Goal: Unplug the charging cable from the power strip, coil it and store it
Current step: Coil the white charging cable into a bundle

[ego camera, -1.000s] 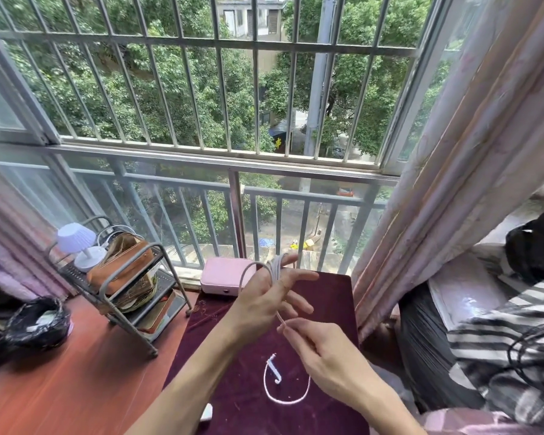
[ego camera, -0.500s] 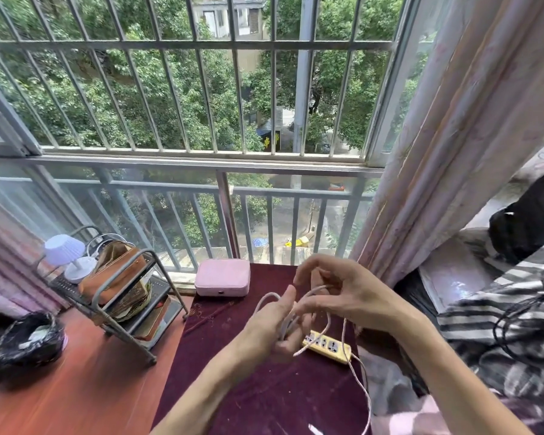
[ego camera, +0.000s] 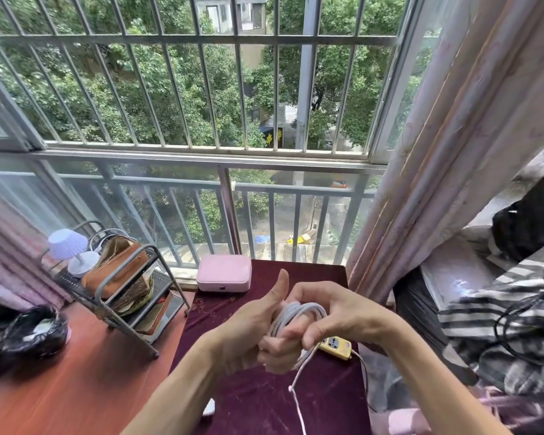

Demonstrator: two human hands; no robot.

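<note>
A white charging cable is wound in several loops around the fingers of my left hand, whose thumb points up. My right hand lies over the coil from the right and pinches the strand beneath it. A loose tail of the cable hangs down toward the maroon tablecloth. The yellow power strip lies on the cloth just right of my hands, partly hidden by my right hand, with its own thin cord running off to the right.
A pink box sits at the table's far edge by the window railing. To the left stand a metal rack with a brown bag and a small lamp, and a black-lined bin. Curtain and striped bedding fill the right.
The cable went from a long loose loop on the cloth to a tight coil on my left fingers. My right hand circled around it and now lies on the coil.
</note>
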